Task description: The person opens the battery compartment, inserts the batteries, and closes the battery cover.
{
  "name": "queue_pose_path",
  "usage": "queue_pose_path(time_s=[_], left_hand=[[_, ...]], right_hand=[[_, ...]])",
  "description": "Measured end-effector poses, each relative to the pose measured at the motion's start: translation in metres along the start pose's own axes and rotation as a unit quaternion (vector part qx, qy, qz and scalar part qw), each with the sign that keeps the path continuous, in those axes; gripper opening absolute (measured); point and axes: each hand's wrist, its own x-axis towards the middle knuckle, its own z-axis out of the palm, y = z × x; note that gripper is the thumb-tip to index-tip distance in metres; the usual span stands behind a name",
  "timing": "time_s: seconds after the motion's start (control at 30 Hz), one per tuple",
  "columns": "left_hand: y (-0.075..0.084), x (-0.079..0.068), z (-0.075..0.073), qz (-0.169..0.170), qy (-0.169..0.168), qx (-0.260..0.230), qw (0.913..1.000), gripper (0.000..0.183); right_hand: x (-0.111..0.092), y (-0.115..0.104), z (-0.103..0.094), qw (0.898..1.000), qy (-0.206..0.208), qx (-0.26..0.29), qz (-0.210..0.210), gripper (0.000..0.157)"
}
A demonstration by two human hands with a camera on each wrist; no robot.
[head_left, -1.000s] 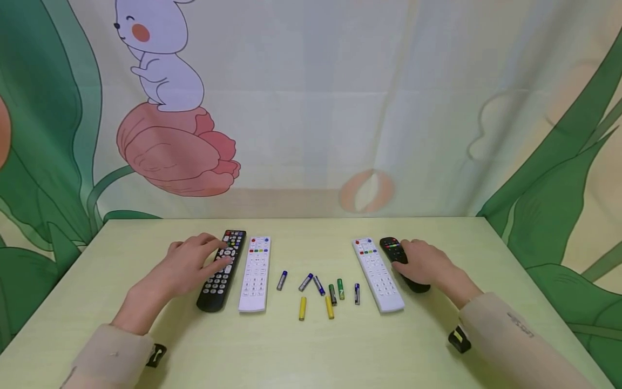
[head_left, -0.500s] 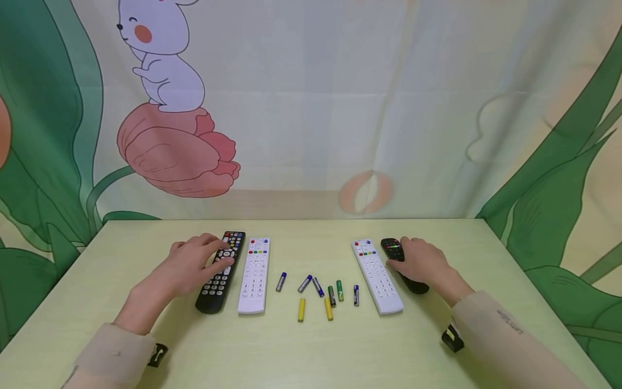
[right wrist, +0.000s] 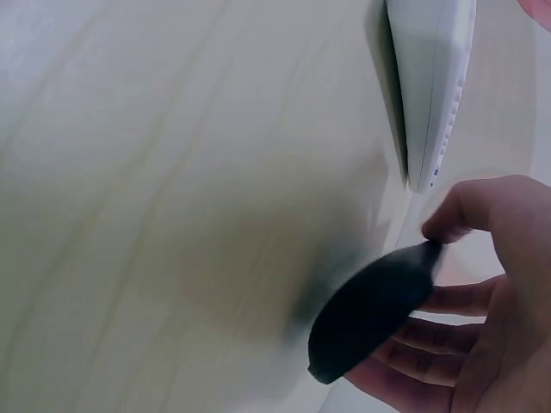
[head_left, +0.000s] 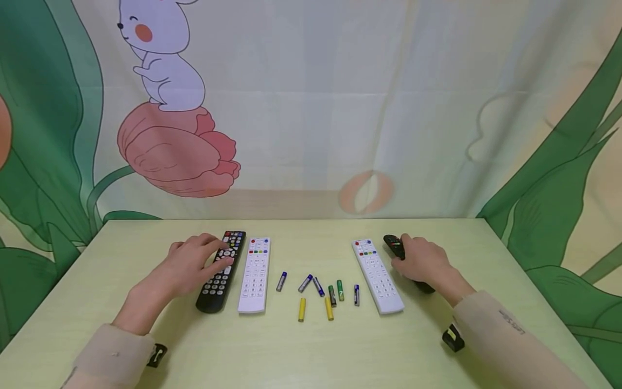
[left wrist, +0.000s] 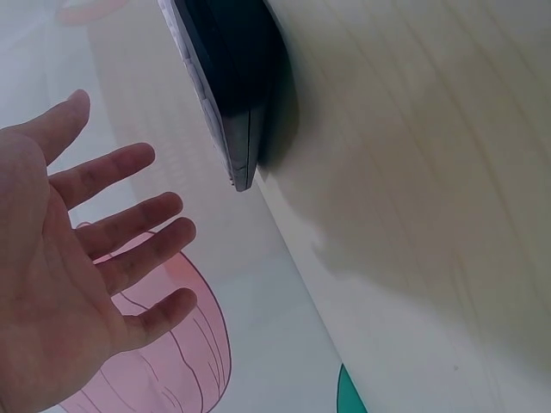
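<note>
Head view | small black remote (right wrist: 374,314) pinched, tilted, in right grip (head_left: 421,263), beside right-hand white remote (head_left: 378,276) | left grip (head_left: 189,266) spread, nothing held, over large black remote (head_left: 217,285) | edges best held evenly, neighbour avoided.

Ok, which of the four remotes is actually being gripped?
The rightmost black remote, held by the right hand. The left hand only hovers over the leftmost black remote, and neither hand touches the two white remotes.

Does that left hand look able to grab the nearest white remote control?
Probably yes: the left hand is empty, and only a low black remote control lies between it and that white remote control.
</note>
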Motion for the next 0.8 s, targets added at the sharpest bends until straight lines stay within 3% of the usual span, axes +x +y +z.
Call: queue_pose_path(time_s=[0.47,0.8], left_hand=[[0.002,0.002,-0.003,0.004,-0.009,0.002,0.9999,0.05],[0.004,0.001,-0.003,0.003,-0.009,0.001,1.0,0.049]], right_hand=[[-0.008,0.0,-0.01,0.997,0.072,0.041,0.007,0.038],[-0.009,0.001,-0.012,0.99,0.124,0.054,-0.029,0.022]])
